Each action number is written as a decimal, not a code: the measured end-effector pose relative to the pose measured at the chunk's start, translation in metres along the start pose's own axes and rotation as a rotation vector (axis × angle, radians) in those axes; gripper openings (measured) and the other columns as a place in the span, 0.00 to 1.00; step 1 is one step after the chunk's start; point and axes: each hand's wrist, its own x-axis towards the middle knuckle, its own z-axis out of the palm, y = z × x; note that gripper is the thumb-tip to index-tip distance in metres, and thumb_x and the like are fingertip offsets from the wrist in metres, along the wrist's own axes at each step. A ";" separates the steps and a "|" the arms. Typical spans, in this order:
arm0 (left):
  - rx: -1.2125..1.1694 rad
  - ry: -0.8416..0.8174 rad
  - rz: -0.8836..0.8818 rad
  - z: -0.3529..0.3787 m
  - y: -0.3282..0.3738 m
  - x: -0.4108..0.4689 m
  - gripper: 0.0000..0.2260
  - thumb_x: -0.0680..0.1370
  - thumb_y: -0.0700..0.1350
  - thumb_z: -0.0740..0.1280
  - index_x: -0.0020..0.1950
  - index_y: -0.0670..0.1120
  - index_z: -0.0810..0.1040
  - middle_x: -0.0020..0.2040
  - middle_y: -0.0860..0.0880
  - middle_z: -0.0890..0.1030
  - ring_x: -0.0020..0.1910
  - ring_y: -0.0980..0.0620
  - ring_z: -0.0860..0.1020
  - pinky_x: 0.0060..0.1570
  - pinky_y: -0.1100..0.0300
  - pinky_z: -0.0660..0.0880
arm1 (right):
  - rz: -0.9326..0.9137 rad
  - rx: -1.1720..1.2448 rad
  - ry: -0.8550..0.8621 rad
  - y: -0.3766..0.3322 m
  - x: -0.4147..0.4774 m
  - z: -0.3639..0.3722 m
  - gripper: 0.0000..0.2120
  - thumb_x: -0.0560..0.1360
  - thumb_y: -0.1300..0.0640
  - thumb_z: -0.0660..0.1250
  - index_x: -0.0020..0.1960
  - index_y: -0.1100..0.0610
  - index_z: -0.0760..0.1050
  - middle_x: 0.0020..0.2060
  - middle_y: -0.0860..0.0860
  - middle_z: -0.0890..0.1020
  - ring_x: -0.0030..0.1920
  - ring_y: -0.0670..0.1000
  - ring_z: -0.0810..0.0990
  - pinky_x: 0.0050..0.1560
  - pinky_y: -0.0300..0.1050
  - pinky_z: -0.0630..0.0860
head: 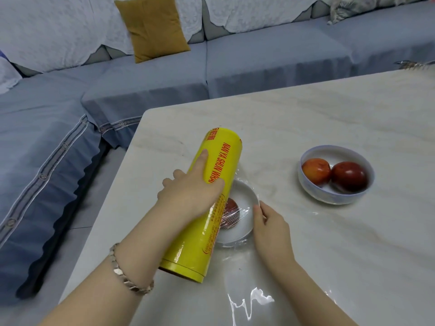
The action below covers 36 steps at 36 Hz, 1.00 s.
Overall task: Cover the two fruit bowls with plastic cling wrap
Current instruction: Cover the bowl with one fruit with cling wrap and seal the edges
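Marble table (306,109); roll (223,161) near-to-far over bowl (247,192)

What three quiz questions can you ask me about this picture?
1. True or false: the far bowl already has wrap over it.
2. How many fruits lie in the far bowl?
3. Which hand holds the yellow roll?

Key: 1 false, it is uncovered. 2 two. 3 the left hand.
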 end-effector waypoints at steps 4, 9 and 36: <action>-0.285 -0.162 -0.008 -0.012 -0.021 0.010 0.45 0.64 0.68 0.69 0.75 0.59 0.49 0.67 0.46 0.70 0.60 0.43 0.75 0.59 0.46 0.73 | 0.005 -0.031 -0.006 0.002 0.002 0.001 0.13 0.79 0.55 0.53 0.47 0.58 0.76 0.42 0.55 0.81 0.45 0.56 0.76 0.41 0.42 0.66; -0.711 -0.258 0.017 -0.004 -0.032 0.008 0.37 0.63 0.57 0.73 0.70 0.55 0.63 0.54 0.51 0.80 0.47 0.48 0.82 0.45 0.51 0.81 | 0.001 -0.053 0.001 0.002 0.004 0.002 0.13 0.79 0.56 0.53 0.43 0.57 0.74 0.36 0.54 0.79 0.39 0.54 0.74 0.38 0.45 0.65; -0.868 -0.110 -0.055 -0.003 -0.083 -0.009 0.35 0.71 0.52 0.70 0.71 0.63 0.54 0.58 0.51 0.76 0.46 0.47 0.81 0.38 0.54 0.79 | -0.117 -0.155 -0.125 -0.001 0.012 -0.013 0.14 0.78 0.58 0.54 0.36 0.62 0.66 0.27 0.51 0.69 0.31 0.50 0.63 0.33 0.45 0.62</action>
